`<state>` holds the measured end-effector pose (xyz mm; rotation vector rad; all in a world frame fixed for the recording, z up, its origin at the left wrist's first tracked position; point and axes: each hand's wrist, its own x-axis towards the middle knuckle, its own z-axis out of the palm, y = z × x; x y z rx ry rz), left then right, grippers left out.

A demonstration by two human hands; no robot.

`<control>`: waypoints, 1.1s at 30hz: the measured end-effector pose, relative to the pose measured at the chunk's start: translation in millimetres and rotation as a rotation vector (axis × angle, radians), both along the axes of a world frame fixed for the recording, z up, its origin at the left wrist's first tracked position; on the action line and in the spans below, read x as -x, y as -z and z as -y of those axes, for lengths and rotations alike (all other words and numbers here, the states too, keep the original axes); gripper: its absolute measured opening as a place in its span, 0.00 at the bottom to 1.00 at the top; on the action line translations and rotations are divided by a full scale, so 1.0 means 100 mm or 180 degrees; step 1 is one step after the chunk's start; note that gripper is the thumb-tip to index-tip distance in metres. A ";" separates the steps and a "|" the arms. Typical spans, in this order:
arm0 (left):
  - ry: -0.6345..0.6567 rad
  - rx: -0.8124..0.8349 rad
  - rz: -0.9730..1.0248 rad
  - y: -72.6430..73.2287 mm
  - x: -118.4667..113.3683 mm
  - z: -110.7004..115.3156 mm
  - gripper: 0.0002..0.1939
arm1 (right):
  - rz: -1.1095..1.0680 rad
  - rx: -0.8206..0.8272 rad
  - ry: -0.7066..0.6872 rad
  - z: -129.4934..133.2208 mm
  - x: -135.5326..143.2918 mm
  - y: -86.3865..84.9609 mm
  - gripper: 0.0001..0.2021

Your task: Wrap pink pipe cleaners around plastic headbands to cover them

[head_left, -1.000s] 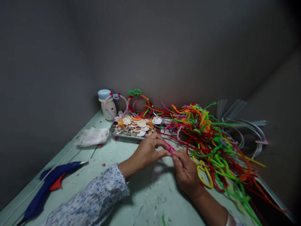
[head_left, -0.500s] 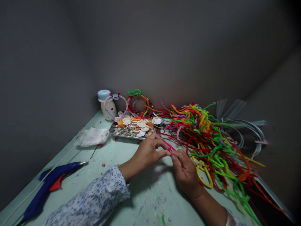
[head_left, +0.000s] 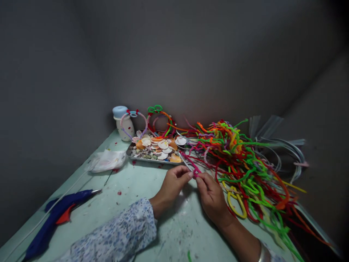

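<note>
Between my two hands, over the middle of the table, is a pink fuzzy stem (head_left: 195, 170) with its end bent and a long part reaching up and left. My left hand (head_left: 176, 185) is closed, thumb and index finger pinching at the left side of the bend. Pinched on the right side of the bend, my right hand (head_left: 212, 196) has its fingers curled around the stem. Just behind the hands lies a metal tray (head_left: 152, 160) of shells and small stones.
A heap of coloured fuzzy stems (head_left: 237, 153) spreads along the right, with clear strips (head_left: 296, 147) behind. Two decorated hoops (head_left: 145, 122) stand by a blue-lidded jar (head_left: 125, 127). At left are a plastic bag (head_left: 107, 161) and a blue glue gun (head_left: 51, 222).
My left hand has shifted slightly down, its fingers lower than before. More of the pink stem and the tray's front right corner show now.
</note>
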<state>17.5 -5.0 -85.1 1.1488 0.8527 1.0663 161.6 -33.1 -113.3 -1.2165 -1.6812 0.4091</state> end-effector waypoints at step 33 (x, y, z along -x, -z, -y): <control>0.0163 -0.0082 0.0131 -0.03 0.05 0.08 0.12 | 0.0535 -0.0525 -0.0236 0.04 0.04 -0.04 0.09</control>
